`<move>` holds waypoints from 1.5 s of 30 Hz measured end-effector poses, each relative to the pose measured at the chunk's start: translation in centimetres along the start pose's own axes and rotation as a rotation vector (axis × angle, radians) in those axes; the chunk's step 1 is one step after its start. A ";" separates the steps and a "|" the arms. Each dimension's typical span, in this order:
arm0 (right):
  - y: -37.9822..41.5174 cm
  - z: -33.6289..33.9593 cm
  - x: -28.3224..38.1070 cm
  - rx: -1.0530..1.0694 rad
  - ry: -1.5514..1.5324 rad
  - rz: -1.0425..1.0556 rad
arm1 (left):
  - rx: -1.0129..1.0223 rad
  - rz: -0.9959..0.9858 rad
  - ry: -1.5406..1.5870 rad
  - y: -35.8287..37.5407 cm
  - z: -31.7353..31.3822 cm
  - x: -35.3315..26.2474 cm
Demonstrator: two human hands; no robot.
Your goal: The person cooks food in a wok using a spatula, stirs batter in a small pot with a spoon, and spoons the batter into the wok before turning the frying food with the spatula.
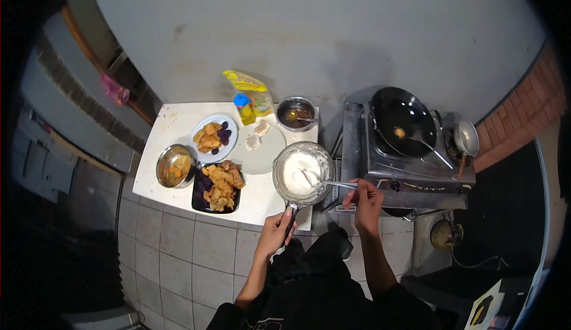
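My left hand [277,231] is closed round the black handle of a saucepan [278,162] at the table's right front corner. White batter [292,166] fills the pan's bottom, with smears up its inner wall. In my right hand [367,201] is the handle of a metal spoon [342,184], its bowl end lying in the batter. Left of the pan, a pale round plate [262,157] carries two small whitish pieces [254,142]. Behind the pan stands a metal bowl [286,105] of dark sauce with a spoon in it.
Fried food and dark purple pieces lie on a white plate [197,139] and a black tray [215,210]. Beside them is a steel bowl [162,169]. A blue-capped bottle [247,115] and yellow bag [245,82] stand behind. Right, a stove [386,172] bears a black wok [399,107] and ladle [466,138].
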State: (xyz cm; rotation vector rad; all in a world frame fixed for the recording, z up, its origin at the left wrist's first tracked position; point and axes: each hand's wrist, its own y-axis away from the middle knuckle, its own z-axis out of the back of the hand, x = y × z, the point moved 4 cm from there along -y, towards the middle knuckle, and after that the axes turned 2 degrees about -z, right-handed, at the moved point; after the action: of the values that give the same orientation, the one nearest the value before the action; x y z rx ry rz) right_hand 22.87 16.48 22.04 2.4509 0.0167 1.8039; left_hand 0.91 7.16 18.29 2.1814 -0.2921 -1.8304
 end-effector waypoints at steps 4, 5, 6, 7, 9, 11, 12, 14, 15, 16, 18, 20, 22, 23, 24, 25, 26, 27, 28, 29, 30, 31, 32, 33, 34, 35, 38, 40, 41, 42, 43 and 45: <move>0.7 2.2 0.9 -0.080 0.017 0.043 | 0.076 0.009 0.014 -1.2 -1.9 0.3; 0.8 2.9 1.3 -0.112 0.031 0.054 | 0.094 0.012 0.012 -1.6 -2.5 0.4; 0.9 3.7 1.7 -0.142 0.046 0.065 | 0.107 0.025 0.013 -1.9 -3.3 0.5; 0.9 4.6 2.0 -0.177 0.005 0.074 | 0.119 0.038 0.014 -2.2 -4.0 0.5; 1.2 6.0 2.5 -0.211 0.026 0.093 | 0.139 0.055 0.016 -2.6 -5.5 0.6; 1.2 7.3 3.1 -0.240 0.030 0.106 | 0.153 0.057 0.021 -3.0 -7.0 0.7; 1.3 8.0 3.5 -0.254 0.024 0.107 | 0.169 0.057 0.020 -3.3 -7.6 0.9; 1.3 9.4 4.1 -0.278 0.026 0.111 | 0.194 0.059 0.021 -3.7 -8.8 1.4; 1.0 10.1 4.5 -0.287 0.031 0.117 | 0.197 0.068 0.009 -3.8 -9.5 1.4; 0.6 10.6 5.0 -0.290 0.035 0.126 | 0.196 0.073 -0.002 -3.8 -10.2 1.2; -0.5 11.7 5.8 -0.268 0.027 0.124 | 0.188 0.069 -0.014 -4.3 -11.4 1.0; -1.4 12.8 6.7 -0.239 0.018 0.133 | 0.177 0.069 -0.014 -4.5 -12.5 1.1; -2.8 13.9 8.0 -0.199 0.009 0.166 | 0.165 0.060 -0.007 -4.8 -13.5 1.3; -3.5 14.4 8.8 -0.174 0.017 0.184 | 0.158 0.055 -0.001 -5.0 -14.2 1.3; -4.3 15.2 9.6 -0.174 0.010 0.170 | 0.148 0.052 -0.008 -5.2 -15.0 1.3; -5.0 15.8 10.5 -0.172 0.002 0.157 | 0.136 0.047 -0.017 -5.3 -15.7 1.3; -5.7 16.4 11.3 -0.170 -0.010 0.141 | 0.122 0.044 -0.029 -5.4 -16.4 1.2; -6.4 17.0 12.4 -0.165 -0.011 0.147 | 0.109 0.037 -0.012 -5.5 -17.2 1.3; -7.2 17.6 13.2 -0.148 -0.031 0.134 | 0.099 0.036 -0.013 -5.5 -18.0 1.2; -8.0 18.4 13.9 -0.133 -0.051 0.122 | 0.090 0.034 -0.013 -5.6 -18.8 1.1; -8.8 19.1 14.5 -0.117 -0.070 0.114 | 0.083 0.029 -0.013 -5.7 -19.7 1.0; -9.5 19.8 15.1 -0.114 -0.061 0.101 | 0.081 0.037 0.004 -5.9 -20.5 0.9; -9.8 20.2 15.5 -0.103 -0.057 0.101 | 0.080 0.040 0.022 -5.9 -21.1 1.0; -10.4 20.7 15.8 -0.095 -0.055 0.095 | 0.077 0.049 0.039 -6.0 -21.8 1.0; -10.8 21.3 16.1 -0.089 -0.052 0.089 | 0.070 0.046 0.040 -6.1 -22.6 1.0; -11.2 21.8 16.2 -0.074 -0.048 0.089 | 0.063 0.044 0.040 -6.2 -23.4 0.9; -12.3 23.3 16.6 -0.032 -0.047 0.085 | 0.048 0.036 0.051 -6.7 -25.4 1.2; -13.4 24.3 17.1 -0.002 -0.068 0.076 | 0.032 0.035 0.059 -7.0 -26.2 1.5; -14.2 24.6 17.5 0.013 -0.073 0.072 | 0.024 0.034 0.062 -7.2 -26.4 1.7; -15.1 25.0 18.0 0.025 -0.078 0.066 | 0.017 0.036 0.065 -7.4 -26.5 1.8; -15.9 25.5 18.5 0.035 -0.083 0.058 | 0.002 0.031 0.063 -7.4 -26.7 1.8; -18.7 26.7 18.8 0.045 -0.077 0.060 | -0.032 0.022 0.057 -7.3 -26.8 1.5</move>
State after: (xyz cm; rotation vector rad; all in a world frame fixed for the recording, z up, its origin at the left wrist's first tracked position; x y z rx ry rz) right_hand 54.87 34.43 30.45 2.5777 -0.0227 1.7492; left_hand 27.42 15.72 18.69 2.1961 -0.2718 -1.7463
